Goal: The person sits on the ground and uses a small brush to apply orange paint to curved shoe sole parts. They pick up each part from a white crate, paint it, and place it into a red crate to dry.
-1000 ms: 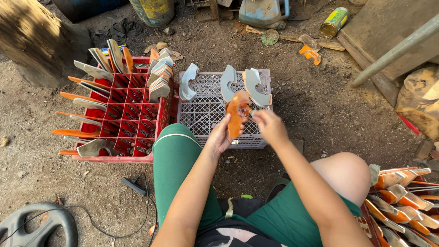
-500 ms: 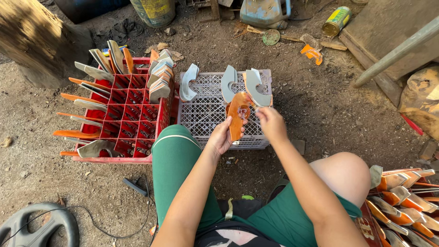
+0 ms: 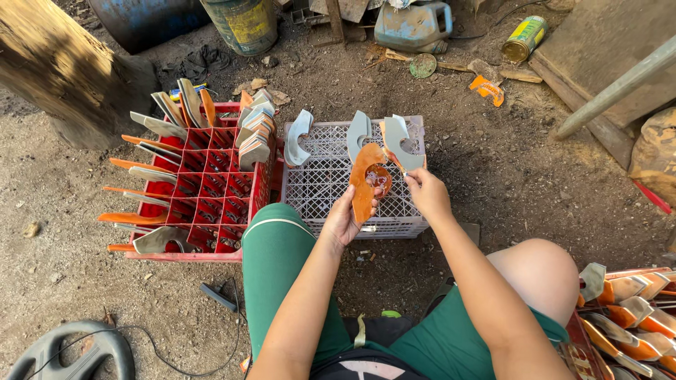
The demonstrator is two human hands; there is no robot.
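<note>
Orange curved blade [image 3: 364,184], that's the piece in play, held up over the white mesh crate [image 3: 317,184], at its front half. The left hand [image 3: 343,220] has it from below, fingers curled shut around the lower end, thumb pressed on the face. The right hand [image 3: 425,193] comes in from the right side of the crate, fingertips pinched on a thin edge at the blade's upper right; exactly what sits between those fingertips is too small to tell. The blade stands nearly upright, with a round glossy patch in its middle.

On the crate's far rim, three grey hook-shaped blades [image 3: 298,136] stand on edge, one at the left corner, two toward the right, just behind the held piece. Touching the crate's left side, a red compartment crate [image 3: 204,204] is bristling with more blades, grey and orange, slotted along its left and far edges. Right of the white crate, past the person's bare knee, a heap of orange-and-grey blades [image 3: 627,302] lies at the frame's edge. Beyond the crate, on the dirt: a blue jerrycan [image 3: 412,27], a yellow-green can [image 3: 524,39], a rusty drum [image 3: 243,24]. Left of the red crate, a thick wooden post [image 3: 56,70].
</note>
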